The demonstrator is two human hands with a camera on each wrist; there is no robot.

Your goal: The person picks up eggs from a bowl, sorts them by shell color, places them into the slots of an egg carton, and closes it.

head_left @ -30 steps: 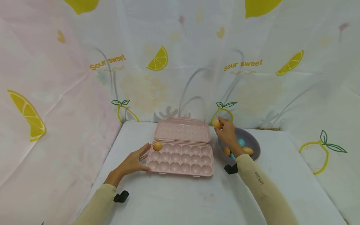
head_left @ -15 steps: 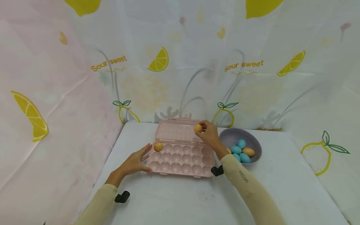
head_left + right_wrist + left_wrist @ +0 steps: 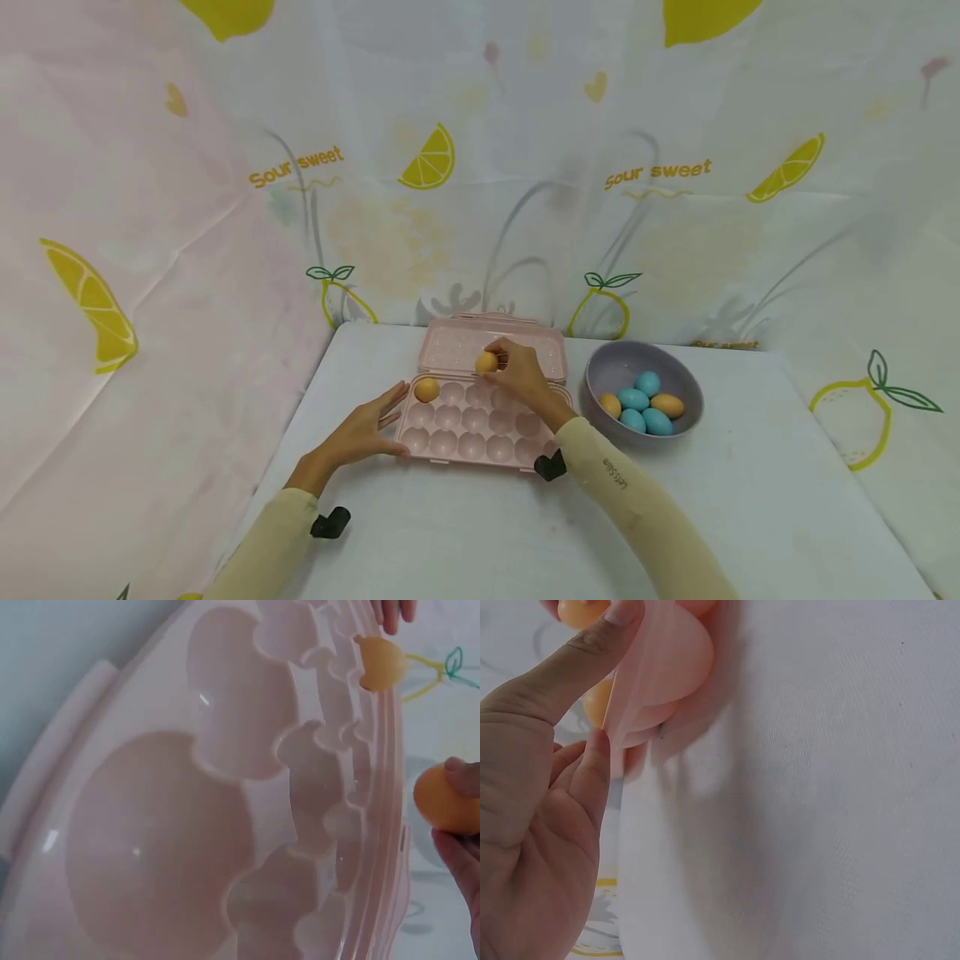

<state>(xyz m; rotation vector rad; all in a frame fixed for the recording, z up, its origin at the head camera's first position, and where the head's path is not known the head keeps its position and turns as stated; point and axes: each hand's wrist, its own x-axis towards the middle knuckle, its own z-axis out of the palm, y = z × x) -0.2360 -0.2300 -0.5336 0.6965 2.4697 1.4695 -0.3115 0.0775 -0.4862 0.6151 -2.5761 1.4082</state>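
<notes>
A pink egg carton (image 3: pixel 498 423) with rows of round hollows lies on the table, its lid (image 3: pixel 457 344) folded back behind it. One orange egg (image 3: pixel 427 389) sits in the back left hollow. My right hand (image 3: pixel 521 375) pinches another orange egg (image 3: pixel 486 362) between thumb and fingers, above the back row near the hinge. At the carton's left end, my left hand (image 3: pixel 363 429) spreads its fairly straight fingers along the edge. In the left wrist view, the thumb (image 3: pixel 577 664) and a fingertip touch the rim.
To the right of the carton stands a grey-purple bowl (image 3: pixel 686 379) with several blue eggs (image 3: pixel 633 399) and a couple of orange ones (image 3: pixel 667 406). A lemon-printed cloth (image 3: pixel 517 167) hangs behind the white table (image 3: pixel 465 533).
My right hand has carried the orange egg leftward from over the bowl to above the carton's back row. The left hand keeps its place at the carton's edge.
</notes>
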